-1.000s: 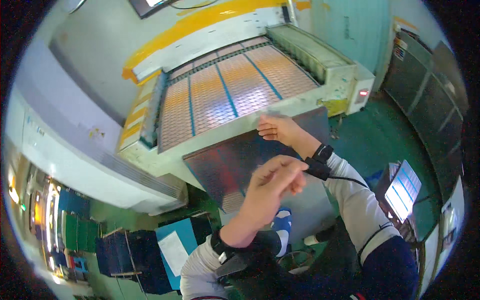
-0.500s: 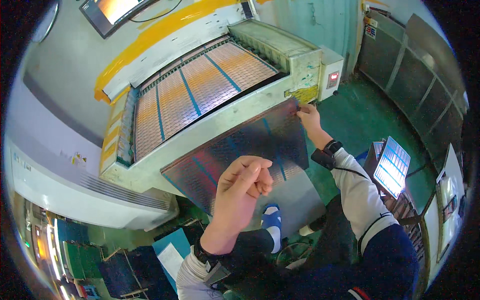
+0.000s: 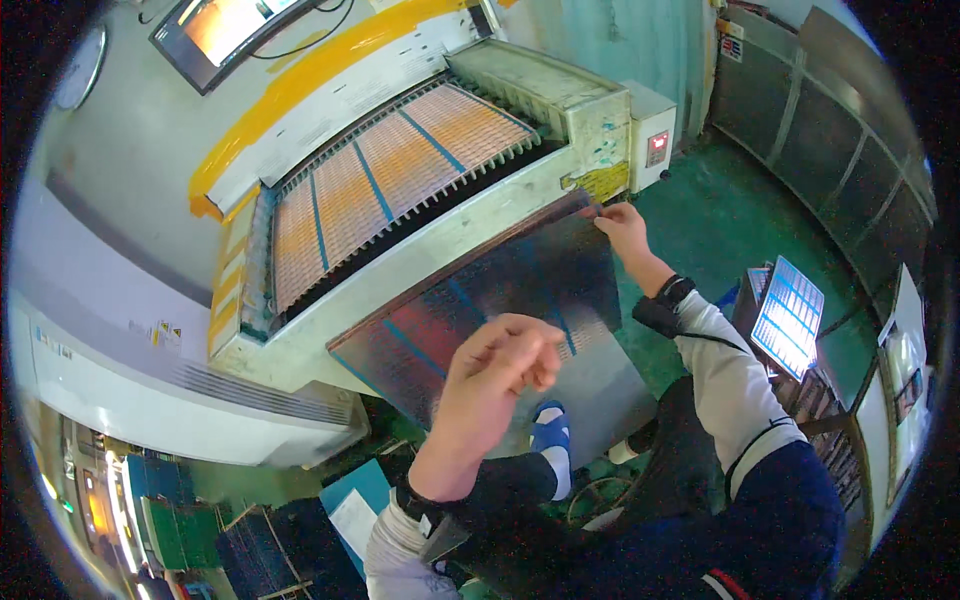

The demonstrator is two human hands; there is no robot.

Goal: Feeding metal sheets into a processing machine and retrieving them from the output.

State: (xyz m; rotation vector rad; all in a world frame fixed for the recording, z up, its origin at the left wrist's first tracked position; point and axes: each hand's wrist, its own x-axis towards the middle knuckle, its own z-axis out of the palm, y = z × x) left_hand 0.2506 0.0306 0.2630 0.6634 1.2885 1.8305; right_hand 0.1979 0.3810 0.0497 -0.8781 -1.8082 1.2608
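The fingers (image 3: 545, 372) of the left hand (image 3: 470, 405) are half curled, thumb close beside the index finger, raised in front of the dark sheet (image 3: 500, 270); no object shows in them, though I cannot tell whether something thin is pinched there. The right hand (image 3: 628, 235) has thumb and fingertips brought together on the sheet's upper right corner.

From the left, a vented white cabinet (image 3: 170, 370) stands beside a roller-edged conveyor machine (image 3: 545, 85), with a blue-striped, patterned panel (image 3: 410, 165) on its bed. The dark sheet slants just in front of the machine's front rail (image 3: 450, 235); whether they touch is unclear. A grey plate (image 3: 610, 390) shows below it. At far right, a glare-lit striped panel (image 3: 790, 320) stands tilted.

For a steady hold, gripping only the rim would likely spare the glossy face, and the left hand supporting the opposite edge should stop twisting about one corner.
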